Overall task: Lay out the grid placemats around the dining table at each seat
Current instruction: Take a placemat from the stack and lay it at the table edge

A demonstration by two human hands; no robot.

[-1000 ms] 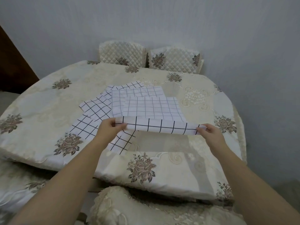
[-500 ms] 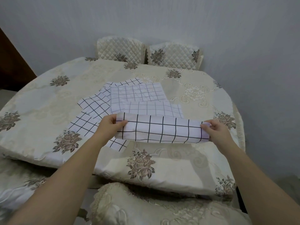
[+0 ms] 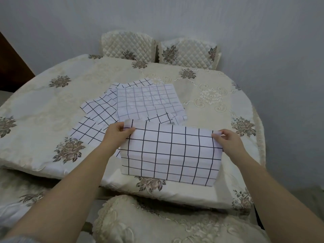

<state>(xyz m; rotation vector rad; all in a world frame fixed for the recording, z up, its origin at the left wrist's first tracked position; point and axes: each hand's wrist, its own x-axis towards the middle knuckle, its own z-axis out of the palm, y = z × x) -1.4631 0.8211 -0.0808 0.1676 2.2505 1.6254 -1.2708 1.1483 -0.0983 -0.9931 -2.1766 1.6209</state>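
Fingers of both hands pinch the grid placemat's top corners; it hangs between them.

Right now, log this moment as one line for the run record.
stage: placing mat at near seat | left hand: grips held placemat top-left corner | right hand: grips top-right corner | mat pile: mid-table | tablecloth

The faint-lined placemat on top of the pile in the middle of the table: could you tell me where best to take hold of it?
Probably the faint-lined placemat by its far right corner, reaching from the right: that corner lies flat on bare tablecloth, while its near edge is overlapped.
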